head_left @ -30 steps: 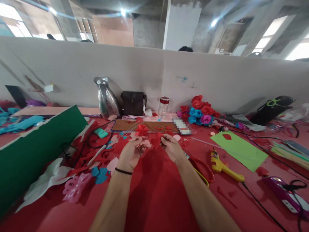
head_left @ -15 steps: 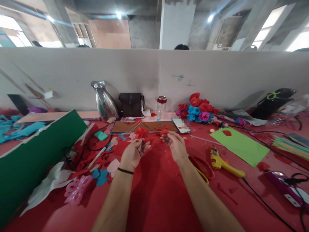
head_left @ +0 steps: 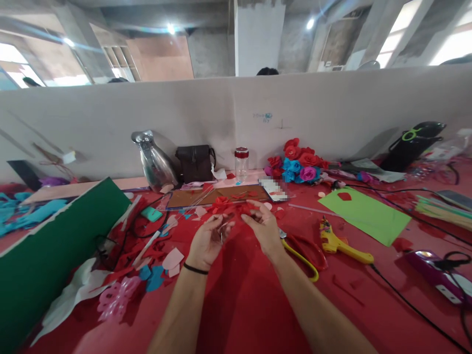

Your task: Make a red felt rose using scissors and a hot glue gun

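- The small bright-red flower of thin, papery petals (head_left: 222, 203) has a ruffled, uneven outline, with its petals loosely layered and flaring outward; finer folds are blurred.
- It sits just above the left fingertips, in front of the long brown board with a dark blue edge (head_left: 199, 197), over the red tabletop (head_left: 243, 300).
- A thin, pale, wire-like stem (head_left: 221, 238) shows below it among the left fingers.
- The left hand (head_left: 208, 241), a black band around its wrist, is pinched closed on the flower's base.
- The right hand (head_left: 264, 230) is beside the flower, index finger extended and thumb apart from it; red material shows between the hands, but whether these fingers grip any of it I cannot tell.
- Red on red, the flower's right edge is hard to separate from what lies behind.
- Flat pale-pink paper petals (head_left: 173, 258) and blue paper scraps (head_left: 155, 279) lie left of the left hand.
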The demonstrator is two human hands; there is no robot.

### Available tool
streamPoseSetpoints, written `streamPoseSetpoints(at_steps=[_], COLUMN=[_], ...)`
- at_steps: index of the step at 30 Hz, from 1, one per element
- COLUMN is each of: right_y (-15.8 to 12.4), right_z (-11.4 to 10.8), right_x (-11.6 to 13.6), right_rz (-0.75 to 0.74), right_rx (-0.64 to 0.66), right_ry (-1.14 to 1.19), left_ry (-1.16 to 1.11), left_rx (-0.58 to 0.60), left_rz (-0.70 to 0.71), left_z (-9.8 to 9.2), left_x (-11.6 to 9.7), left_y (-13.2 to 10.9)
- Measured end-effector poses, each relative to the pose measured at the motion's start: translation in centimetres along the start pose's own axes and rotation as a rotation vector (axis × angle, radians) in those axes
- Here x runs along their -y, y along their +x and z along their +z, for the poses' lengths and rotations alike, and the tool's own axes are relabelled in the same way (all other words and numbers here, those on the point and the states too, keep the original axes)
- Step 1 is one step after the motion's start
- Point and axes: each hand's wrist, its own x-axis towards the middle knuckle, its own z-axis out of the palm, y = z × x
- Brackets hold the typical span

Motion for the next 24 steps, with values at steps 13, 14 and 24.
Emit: streamPoseSetpoints(at_steps=[13, 14, 24], right_y=[-0.6, -0.5, 0.2], right_z=[0.4, 0.4, 0.1], right_x=[-0.2, -0.1, -0.4], right_rz=[-0.062, -0.046, 0.106], right_rx=[0.08, 0.061, -0.121], right_ry=[-0.152, -0.14, 0.13], left_ry=[-0.086, -0.086, 0.015], left_rx=[0.003, 0.0, -0.155], left_rz=[0.013, 0.01, 0.13], left_z=[0.3, 0.3, -0.8], left_x=[-0.2, -0.2, -0.9], left_y=[-0.1, -0.1, 0.7])
